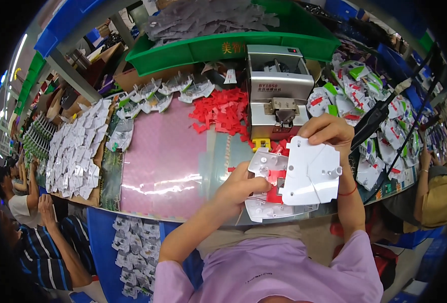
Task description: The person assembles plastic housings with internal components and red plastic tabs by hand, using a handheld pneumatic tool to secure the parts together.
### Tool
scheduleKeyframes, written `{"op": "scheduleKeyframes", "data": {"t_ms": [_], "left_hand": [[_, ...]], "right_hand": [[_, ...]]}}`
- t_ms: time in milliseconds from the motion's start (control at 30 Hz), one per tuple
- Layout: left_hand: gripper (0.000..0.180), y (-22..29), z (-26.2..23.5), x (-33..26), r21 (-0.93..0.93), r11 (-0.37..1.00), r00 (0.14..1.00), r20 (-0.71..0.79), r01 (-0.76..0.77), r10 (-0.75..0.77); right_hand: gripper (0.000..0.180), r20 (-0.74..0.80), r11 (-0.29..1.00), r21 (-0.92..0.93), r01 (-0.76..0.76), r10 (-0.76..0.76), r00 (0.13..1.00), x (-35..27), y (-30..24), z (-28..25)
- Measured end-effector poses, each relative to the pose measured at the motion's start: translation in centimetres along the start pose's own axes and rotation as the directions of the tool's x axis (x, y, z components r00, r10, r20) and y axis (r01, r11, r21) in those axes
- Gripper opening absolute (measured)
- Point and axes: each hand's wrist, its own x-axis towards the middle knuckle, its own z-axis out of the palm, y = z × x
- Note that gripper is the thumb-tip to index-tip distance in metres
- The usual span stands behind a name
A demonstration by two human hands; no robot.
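In front of me, just above the table's near edge, my left hand is closed on a white plastic housing, its thumb over a red plastic piece set in the housing's middle. My right hand pinches the top edge of a white plastic panel with small holes and a short round post. The panel overlaps the right side of the housing and hides part of it. Directly beyond both hands stands a grey metal screw feeder, with a yellow block at its foot.
Red plastic pieces are heaped left of the feeder. A black electric screwdriver hangs beside my right wrist. Finished-looking white-green housings pile up at right. A green bin stands behind; white parts cover the left, where other people sit.
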Motion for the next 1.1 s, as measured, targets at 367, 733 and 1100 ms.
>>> {"op": "scheduleKeyframes", "data": {"t_ms": [367, 733, 1100], "left_hand": [[0.037, -0.3, -0.1, -0.4, -0.046, 0.999, 0.999, -0.047, 0.007, -0.009], [0.032, -0.3, 0.0, -0.9, -0.082, 0.997, 0.999, -0.037, -0.006, 0.003], [0.043, -1.2, 0.0, -1.1, -0.081, 0.996, 1.000, 0.003, 0.027, -0.027]], "right_hand": [[0.013, 0.186, 1.000, 0.019, -0.024, 0.020, 0.982, -0.4, -0.2, 0.3], [0.012, 0.114, 0.998, -0.023, -0.060, 0.063, 0.991, -2.6, -0.4, 0.1], [0.013, 0.132, 0.999, 0.014, -0.040, 0.038, 0.991, -3.0, -0.4, 1.6]]}}
